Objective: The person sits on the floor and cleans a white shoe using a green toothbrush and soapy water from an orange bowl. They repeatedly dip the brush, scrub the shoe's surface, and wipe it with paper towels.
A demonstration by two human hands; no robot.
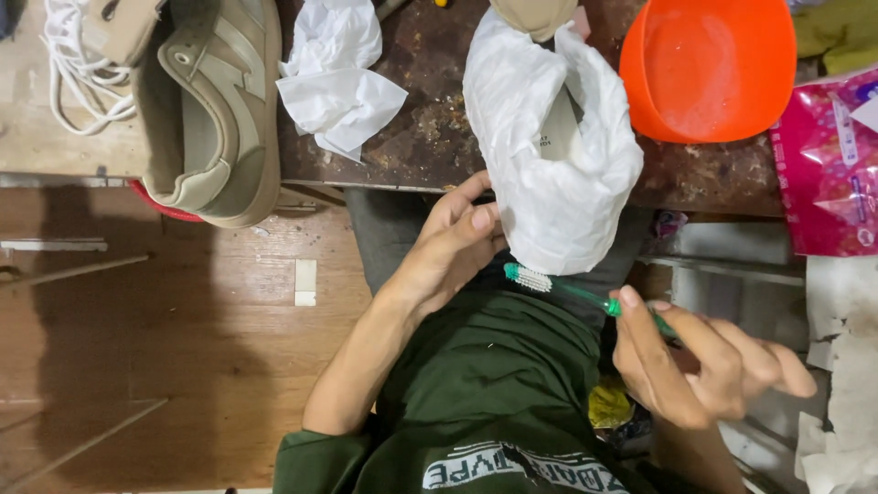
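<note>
The right hand (700, 361) pinches a green toothbrush (585, 295) between thumb and forefinger, the other fingers loosely spread; the white bristles sit just under a shoe wrapped in white tissue paper (549, 155). The left hand (453, 247) curls around the near end of that wrapped shoe, thumb pressed to the paper. The shoe rests on the edge of a stained dark worktable (425, 119). Beside it lie a crumpled tissue (337, 73) and an orange bowl (709, 69) — further left, an unwrapped beige sneaker (215, 110), its white laces (78, 64) bunched alongside.
</note>
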